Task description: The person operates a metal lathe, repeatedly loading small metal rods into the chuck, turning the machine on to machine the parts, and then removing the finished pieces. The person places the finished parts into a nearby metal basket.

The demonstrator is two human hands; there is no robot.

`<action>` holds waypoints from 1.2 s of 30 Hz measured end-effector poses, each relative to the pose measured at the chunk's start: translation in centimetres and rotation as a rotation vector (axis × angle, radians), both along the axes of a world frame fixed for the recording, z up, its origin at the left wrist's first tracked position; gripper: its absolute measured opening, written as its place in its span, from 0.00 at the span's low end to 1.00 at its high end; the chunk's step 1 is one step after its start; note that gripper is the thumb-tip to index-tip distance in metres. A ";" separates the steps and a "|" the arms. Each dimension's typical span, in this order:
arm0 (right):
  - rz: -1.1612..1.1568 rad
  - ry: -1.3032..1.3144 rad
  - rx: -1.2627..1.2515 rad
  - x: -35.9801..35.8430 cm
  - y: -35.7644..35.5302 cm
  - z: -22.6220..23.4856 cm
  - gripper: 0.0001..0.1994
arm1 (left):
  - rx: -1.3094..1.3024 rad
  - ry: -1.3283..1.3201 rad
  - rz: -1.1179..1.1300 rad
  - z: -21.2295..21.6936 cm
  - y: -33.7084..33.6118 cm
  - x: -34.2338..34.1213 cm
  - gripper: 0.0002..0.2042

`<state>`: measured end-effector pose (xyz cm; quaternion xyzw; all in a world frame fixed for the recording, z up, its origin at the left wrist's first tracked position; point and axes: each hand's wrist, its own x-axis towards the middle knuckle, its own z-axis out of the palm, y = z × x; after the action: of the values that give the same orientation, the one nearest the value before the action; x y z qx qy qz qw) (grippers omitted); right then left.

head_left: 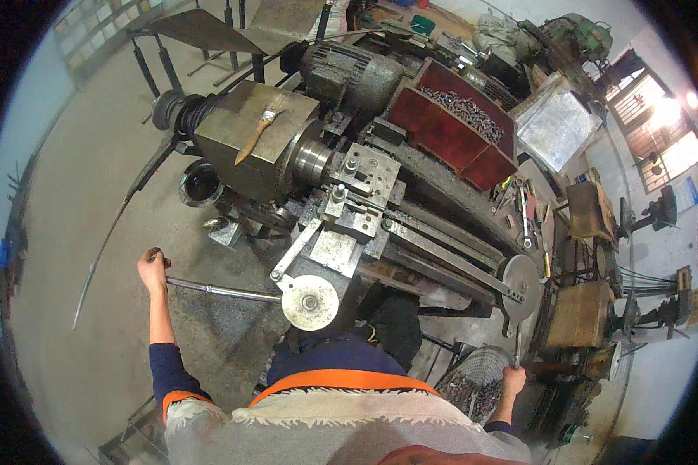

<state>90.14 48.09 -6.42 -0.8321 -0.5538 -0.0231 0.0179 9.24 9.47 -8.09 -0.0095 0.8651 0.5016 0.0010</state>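
Note:
A lathe-like machine with a headstock (244,128) and a chuck (312,161) stands before me. Out to the left, my left hand (154,267) is closed at the end of a long steel lever (225,291), which runs into a round metal disc (310,302) close to my body. My right hand (513,378), low on the right, wraps the end of a short handle (518,341). That handle joins a second round disc (521,287) at the far end of a long flat bar (450,254). Between the discs lies the tool slide (357,217).
A wooden-handled brush (256,136) lies on the headstock. Behind the machine, a red bin (454,128) holds many small metal parts. Beside my right hand is a wire basket (473,376) with more parts. Wrenches (526,217) lie at the right; a motor (353,74) sits behind.

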 end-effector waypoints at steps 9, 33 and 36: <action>-0.042 -0.095 0.010 2.2 2.9 -1.8 0.19 | 0.339 0.002 0.058 -4.0 -3.0 -0.8 0.14; 0.030 -0.105 -0.080 3.6 5.1 -1.4 0.16 | 0.509 -0.121 0.022 -1.3 17.0 -3.4 0.08; -0.091 -0.046 -0.134 -0.4 3.0 0.7 0.17 | 0.543 -0.150 0.015 -0.8 17.4 -2.9 0.08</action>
<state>89.76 51.11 -5.68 -0.8549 -0.5162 -0.0060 -0.0516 6.32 26.85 -8.85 -0.0523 0.6964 0.7128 0.0639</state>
